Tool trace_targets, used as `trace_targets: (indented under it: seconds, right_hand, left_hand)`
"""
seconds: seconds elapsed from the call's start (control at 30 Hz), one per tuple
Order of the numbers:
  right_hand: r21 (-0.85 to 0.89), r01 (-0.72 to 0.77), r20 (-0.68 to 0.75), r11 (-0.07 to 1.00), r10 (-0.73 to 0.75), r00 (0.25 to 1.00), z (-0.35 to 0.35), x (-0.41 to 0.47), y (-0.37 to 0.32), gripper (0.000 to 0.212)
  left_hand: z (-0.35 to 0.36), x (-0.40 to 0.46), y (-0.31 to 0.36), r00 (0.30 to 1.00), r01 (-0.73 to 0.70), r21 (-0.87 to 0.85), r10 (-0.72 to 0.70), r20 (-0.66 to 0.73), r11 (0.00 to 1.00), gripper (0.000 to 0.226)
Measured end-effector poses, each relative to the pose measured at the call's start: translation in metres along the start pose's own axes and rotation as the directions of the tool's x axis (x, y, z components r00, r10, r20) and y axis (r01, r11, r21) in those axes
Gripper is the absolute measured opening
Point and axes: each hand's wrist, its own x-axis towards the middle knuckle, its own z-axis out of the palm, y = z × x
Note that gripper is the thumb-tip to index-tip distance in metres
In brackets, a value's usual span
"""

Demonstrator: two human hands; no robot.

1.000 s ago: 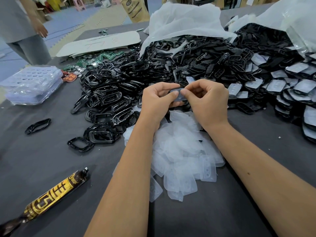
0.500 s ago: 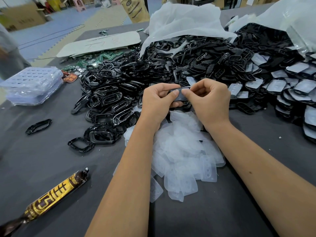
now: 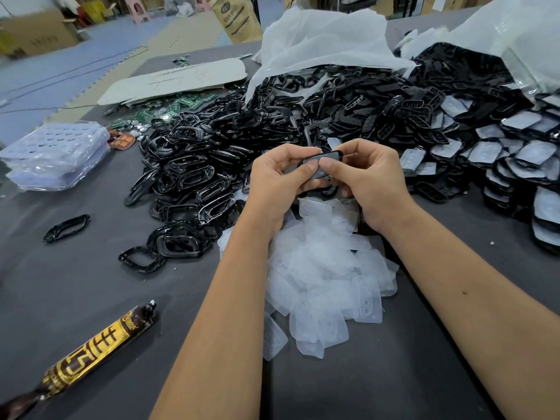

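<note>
Black frame, likely light, stiff and slick with a soft clear pad in it, is pinched in the grip of left hand and right hand over the pad pile mid-tabletop; best held by its rims.

A wide bench covered in dark grey, felt-like cloth fills the foreground and runs back to a far edge near the top of the view. Beyond it lies a floor of blue foam mats with jigsaw edges, and beside them a tan strip of floor leads away into the room. A large cardboard box stands at the far left, with a pink plastic stool further back, blurred. A brown paper sack stands upright just behind the bench. More cartons crowd the far right. The light is soft and even, with only faint shadows on the bench
</note>
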Motion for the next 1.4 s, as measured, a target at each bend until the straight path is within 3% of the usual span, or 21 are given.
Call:
trace_targets:
  seconds: [0.33,0.63,1.0,1.4]
  right_hand:
    - [0.014,-0.012,-0.001,1.000,0.012,1.000,0.0003,0.0002,-0.0007,0.009]
    - [0.038,-0.033,-0.026,0.999,0.034,0.999,0.0014,0.0022,-0.0012,0.024]
    - [0.000,-0.015,-0.026,1.000,0.015,1.000,0.0032,0.0002,-0.0017,0.010]
    - [-0.069,0.006,-0.007,0.998,-0.006,1.000,0.0053,0.0004,0.0009,0.019]
  left_hand:
    - [-0.0001,0.0015,-0.0024,1.000,0.006,-0.033,-0.006,0.014,0.999,0.019]
    - [0.0014,0.0012,-0.0011,0.999,0.044,-0.052,-0.044,-0.004,0.998,0.022]
    - [0.0010,0.0006,-0.0004,0.999,0.026,-0.079,-0.028,-0.025,0.997,0.017]
    - [0.0023,-0.0008,0.0001,0.997,0.025,0.040,-0.022,-0.073,0.999,0.018]
